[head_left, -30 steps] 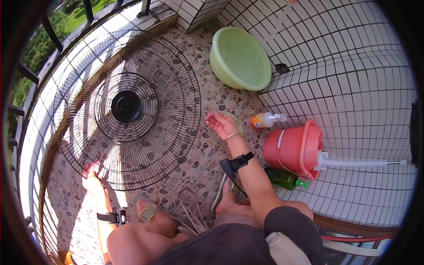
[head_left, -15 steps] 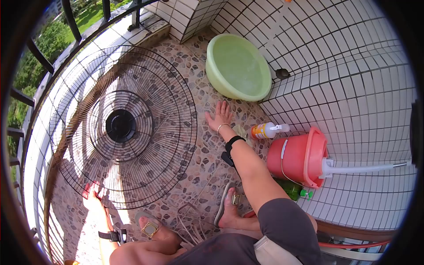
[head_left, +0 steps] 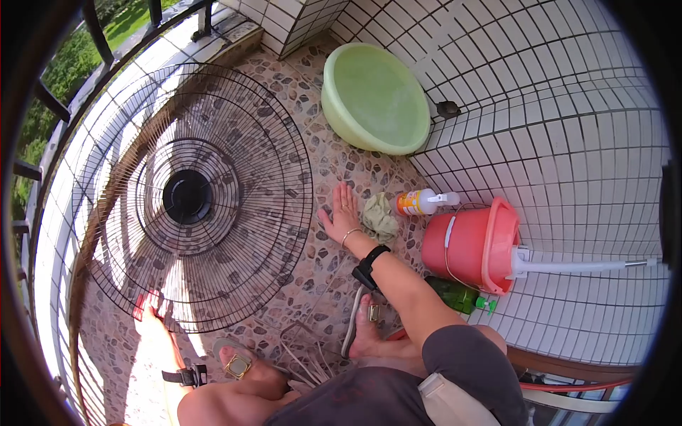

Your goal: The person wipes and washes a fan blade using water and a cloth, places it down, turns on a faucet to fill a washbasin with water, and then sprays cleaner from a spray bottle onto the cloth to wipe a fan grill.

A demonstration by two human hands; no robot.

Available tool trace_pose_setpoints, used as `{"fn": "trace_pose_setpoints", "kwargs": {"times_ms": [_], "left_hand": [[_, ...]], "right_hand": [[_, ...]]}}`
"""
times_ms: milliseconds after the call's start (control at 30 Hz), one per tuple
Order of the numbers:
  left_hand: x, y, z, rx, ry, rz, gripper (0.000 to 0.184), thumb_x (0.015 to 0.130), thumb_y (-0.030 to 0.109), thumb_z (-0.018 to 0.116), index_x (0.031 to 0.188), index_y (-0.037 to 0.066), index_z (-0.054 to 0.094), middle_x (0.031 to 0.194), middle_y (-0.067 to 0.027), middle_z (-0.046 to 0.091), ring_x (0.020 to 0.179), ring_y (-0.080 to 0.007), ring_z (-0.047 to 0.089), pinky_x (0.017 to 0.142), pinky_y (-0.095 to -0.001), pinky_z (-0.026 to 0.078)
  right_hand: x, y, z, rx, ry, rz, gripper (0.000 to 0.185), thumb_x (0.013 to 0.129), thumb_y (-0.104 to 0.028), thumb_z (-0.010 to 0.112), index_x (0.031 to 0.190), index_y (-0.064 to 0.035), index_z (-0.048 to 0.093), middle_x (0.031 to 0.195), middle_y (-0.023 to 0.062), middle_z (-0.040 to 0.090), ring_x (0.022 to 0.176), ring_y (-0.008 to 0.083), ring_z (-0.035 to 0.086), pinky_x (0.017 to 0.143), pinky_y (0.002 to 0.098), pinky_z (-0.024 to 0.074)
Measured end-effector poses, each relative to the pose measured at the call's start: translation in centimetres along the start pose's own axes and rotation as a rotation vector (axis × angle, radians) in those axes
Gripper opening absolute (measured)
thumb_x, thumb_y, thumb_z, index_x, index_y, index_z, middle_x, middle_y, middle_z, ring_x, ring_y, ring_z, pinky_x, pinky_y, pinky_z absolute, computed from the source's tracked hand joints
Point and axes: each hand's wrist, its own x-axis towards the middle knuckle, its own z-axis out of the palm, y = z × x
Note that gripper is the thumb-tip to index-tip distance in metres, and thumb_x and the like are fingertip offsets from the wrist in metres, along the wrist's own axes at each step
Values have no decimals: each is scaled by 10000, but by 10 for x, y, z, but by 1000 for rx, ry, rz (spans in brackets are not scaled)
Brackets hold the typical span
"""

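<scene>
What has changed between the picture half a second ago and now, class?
The right hand has drawn back from the green basin toward the person, uncovering more of the pale cloth; it grasps nothing. The left hand stays at the fan guard's near edge. Basin and red bucket stayed put.

Readable text: none that you can make out. Marked item, one: a white plastic spray bottle with a white trigger head, bearing an orange-and-yellow printed label around its body. You see small printed marks on that label, too tiny and blurred to yield any letters, number or brand.
</scene>
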Motion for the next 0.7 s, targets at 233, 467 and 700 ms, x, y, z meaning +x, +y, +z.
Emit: {"fn": "trace_pose_setpoints", "kwargs": {"times_ms": [233,467,700], "left_hand": [[19,4,19,16,-93,26,488,790,24,590,1249,-41,437,1206,-195,484,1119,-308,442,915,-395,392],[21,10,24,22,-144,59,513,784,31,602,1261,-37,426,1240,-196,461,1164,-315,408,951,-402,360],[23,11,25,11,-172,62,538,778,37,615,1273,-33,415,1273,-196,439,1209,-323,374,986,-408,327]], "right_hand": [[-56,70,-35,587,588,338,228,807,-147,679,825,72,618,735,88,650,647,196,617,632,322,514],[-65,156,-89,1730,937,607,244,859,-236,653,872,2,602,758,39,606,679,116,575,642,226,485],[-75,177,-87,1738,692,764,514,778,-316,712,1110,13,500,1140,152,545,1050,278,533,918,397,416]]}}
